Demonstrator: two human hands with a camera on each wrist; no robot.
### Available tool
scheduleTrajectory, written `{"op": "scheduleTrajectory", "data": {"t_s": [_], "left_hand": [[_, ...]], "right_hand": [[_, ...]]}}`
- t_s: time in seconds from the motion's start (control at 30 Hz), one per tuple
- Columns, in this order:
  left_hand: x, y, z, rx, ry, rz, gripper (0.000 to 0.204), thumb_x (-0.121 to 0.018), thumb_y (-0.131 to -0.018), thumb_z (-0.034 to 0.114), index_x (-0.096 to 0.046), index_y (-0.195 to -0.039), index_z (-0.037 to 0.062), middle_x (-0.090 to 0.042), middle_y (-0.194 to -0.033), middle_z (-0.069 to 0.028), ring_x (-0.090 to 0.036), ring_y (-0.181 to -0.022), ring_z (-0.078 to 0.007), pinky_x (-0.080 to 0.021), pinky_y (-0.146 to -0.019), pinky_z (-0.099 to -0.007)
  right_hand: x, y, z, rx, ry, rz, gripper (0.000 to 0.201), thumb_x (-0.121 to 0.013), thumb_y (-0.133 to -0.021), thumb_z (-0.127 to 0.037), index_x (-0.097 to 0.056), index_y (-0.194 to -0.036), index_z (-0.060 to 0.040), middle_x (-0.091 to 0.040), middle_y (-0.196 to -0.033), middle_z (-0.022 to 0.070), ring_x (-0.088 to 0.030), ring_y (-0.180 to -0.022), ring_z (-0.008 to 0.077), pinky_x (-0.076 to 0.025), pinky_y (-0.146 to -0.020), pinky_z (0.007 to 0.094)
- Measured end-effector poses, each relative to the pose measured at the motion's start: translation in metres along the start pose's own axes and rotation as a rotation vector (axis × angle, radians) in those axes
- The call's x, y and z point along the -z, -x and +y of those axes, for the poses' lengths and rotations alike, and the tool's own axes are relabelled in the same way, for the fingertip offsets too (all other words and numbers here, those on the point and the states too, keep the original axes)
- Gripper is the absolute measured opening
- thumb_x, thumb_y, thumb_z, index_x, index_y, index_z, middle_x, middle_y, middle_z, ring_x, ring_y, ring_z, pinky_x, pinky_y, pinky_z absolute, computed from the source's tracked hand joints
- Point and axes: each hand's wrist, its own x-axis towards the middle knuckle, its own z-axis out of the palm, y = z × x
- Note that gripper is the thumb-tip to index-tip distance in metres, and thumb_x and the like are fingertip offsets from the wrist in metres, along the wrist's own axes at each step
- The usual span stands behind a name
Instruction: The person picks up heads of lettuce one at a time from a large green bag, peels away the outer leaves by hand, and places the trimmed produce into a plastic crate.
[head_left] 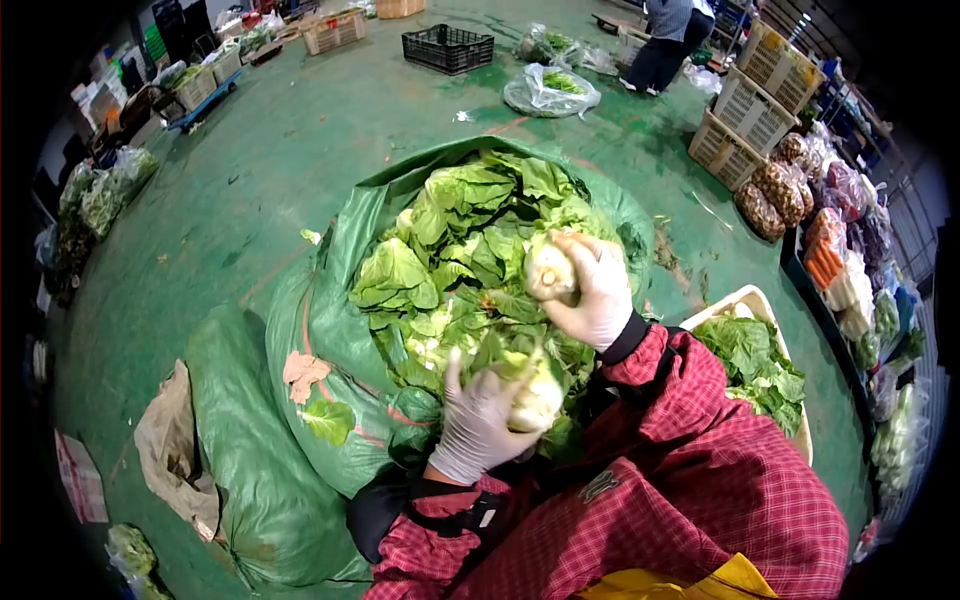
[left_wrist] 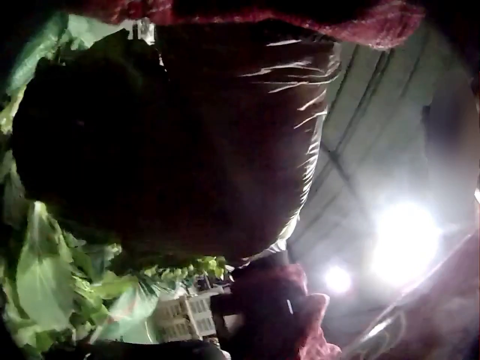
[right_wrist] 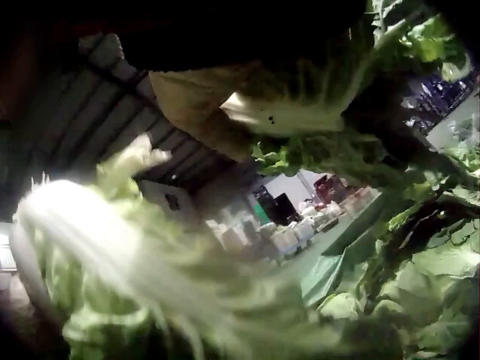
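Both hands wear thin white gloves above an open green sack [head_left: 335, 290] heaped with loose leaves [head_left: 465, 200]. My right hand [head_left: 600, 295] grips a napa cabbage [head_left: 549, 270] by its base, the pale cut stem end facing the head camera. Lower and closer to the body, my left hand [head_left: 480, 425] holds a second napa cabbage [head_left: 538, 402], blurred, thumb under it and fingers along its far side. In the right wrist view a blurred head of cabbage [right_wrist: 97, 240] with a white rib fills the foreground. Darkness hides the left hand's fingers in its wrist view.
A pale crate [head_left: 752, 297] of leafy greens stands at the right. Left of the open sack lies a full green sack [head_left: 245, 430] with a brown cloth [head_left: 175, 440]. Stacked crates [head_left: 745, 115], bagged vegetables [head_left: 775, 195] and a black crate [head_left: 447, 50] are farther off; a person [head_left: 675, 40] stands behind.
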Motion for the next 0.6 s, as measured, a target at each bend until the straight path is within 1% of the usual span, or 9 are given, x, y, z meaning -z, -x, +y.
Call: {"op": "scheduleTrajectory", "data": {"t_s": [0.07,0.1,0.13,0.23,0.33,0.37,0.47,0.5,0.6], "left_hand": [[0.009,-0.003,-0.017,0.158,-0.023,-0.060,0.067,-0.084,-0.058,0.052,-0.072,-0.117,0.0214,-0.040,-0.133,-0.0180,-0.024,-0.143,-0.0427,-0.007,-0.114,-0.0680],[0.017,-0.005,-0.022,0.143,-0.127,0.015,0.071,-0.085,-0.055,0.053,-0.072,-0.119,0.0257,-0.025,-0.150,-0.0271,0.000,-0.145,-0.0533,-0.001,-0.112,-0.0704],[0.027,-0.005,-0.021,0.208,-0.115,-0.061,0.069,-0.085,-0.056,0.054,-0.073,-0.118,0.0259,-0.011,-0.158,-0.0293,0.004,-0.144,-0.0577,0.002,-0.111,-0.0716],[0.047,-0.011,0.002,0.172,-0.005,-0.063,0.065,-0.085,-0.056,0.052,-0.075,-0.116,0.0272,0.001,-0.161,-0.0306,0.015,-0.144,-0.0578,0.005,-0.110,-0.0708],[0.039,-0.018,0.003,0.029,0.148,-0.015,0.063,-0.085,-0.058,0.051,-0.073,-0.114,0.0233,-0.002,-0.160,-0.0316,0.011,-0.143,-0.0574,0.001,-0.114,-0.0654],[0.041,-0.021,0.005,-0.010,0.133,-0.041,0.069,-0.085,-0.060,0.048,-0.067,-0.121,0.0239,-0.014,-0.156,-0.0305,-0.003,-0.144,-0.0555,-0.009,-0.114,-0.0644],[0.038,-0.012,0.001,-0.063,0.188,0.090,0.076,-0.085,-0.060,0.045,-0.060,-0.129,0.0259,-0.023,-0.150,-0.0283,-0.019,-0.140,-0.0529,-0.019,-0.112,-0.0657],[0.031,-0.009,-0.001,-0.079,0.174,0.163,0.071,-0.084,-0.062,0.045,-0.061,-0.126,0.0260,-0.030,-0.145,-0.0245,-0.033,-0.134,-0.0474,-0.027,-0.108,-0.0664],[0.020,-0.004,-0.003,-0.133,0.003,0.289,0.076,-0.081,-0.067,0.045,-0.057,-0.133,0.0172,-0.037,-0.149,-0.0192,-0.027,-0.143,-0.0379,-0.025,-0.112,-0.0620]], "right_hand": [[-0.003,-0.002,0.005,-0.062,-0.068,0.013,0.076,-0.084,-0.059,-0.018,-0.056,-0.129,-0.0079,-0.058,-0.118,0.0147,-0.053,-0.111,0.0334,-0.043,-0.099,0.0426],[-0.002,-0.001,0.003,-0.089,-0.117,0.004,0.077,-0.085,-0.059,-0.019,-0.056,-0.129,-0.0080,-0.057,-0.119,0.0148,-0.053,-0.112,0.0330,-0.044,-0.099,0.0425],[-0.001,0.000,0.001,-0.116,-0.168,-0.002,0.078,-0.086,-0.058,-0.020,-0.057,-0.129,-0.0081,-0.057,-0.119,0.0148,-0.053,-0.112,0.0326,-0.044,-0.099,0.0425],[-0.002,0.007,-0.015,-0.070,-0.197,-0.054,0.085,-0.091,-0.056,-0.025,-0.055,-0.131,-0.0081,-0.053,-0.115,0.0153,-0.052,-0.110,0.0317,-0.044,-0.097,0.0412],[-0.007,0.025,-0.041,-0.053,-0.455,-0.205,0.088,-0.092,-0.057,-0.030,-0.054,-0.133,-0.0081,-0.050,-0.110,0.0140,-0.050,-0.105,0.0306,-0.042,-0.095,0.0394],[-0.007,0.023,-0.041,-0.003,-0.534,-0.259,0.087,-0.091,-0.058,-0.031,-0.054,-0.133,-0.0078,-0.051,-0.109,0.0135,-0.050,-0.104,0.0304,-0.042,-0.095,0.0387],[0.016,0.005,-0.033,0.190,-0.605,-0.474,0.074,-0.077,-0.075,-0.040,-0.053,-0.136,-0.0060,-0.055,-0.103,0.0154,-0.051,-0.097,0.0330,-0.042,-0.088,0.0425],[0.020,-0.002,-0.028,0.261,-0.617,-0.509,0.069,-0.076,-0.076,-0.037,-0.054,-0.135,-0.0062,-0.056,-0.100,0.0147,-0.052,-0.094,0.0337,-0.043,-0.086,0.0431],[0.035,-0.007,-0.033,0.483,-0.450,-0.454,0.063,-0.075,-0.075,-0.028,-0.058,-0.132,-0.0083,-0.059,-0.092,0.0108,-0.054,-0.084,0.0325,-0.044,-0.078,0.0439]]}}
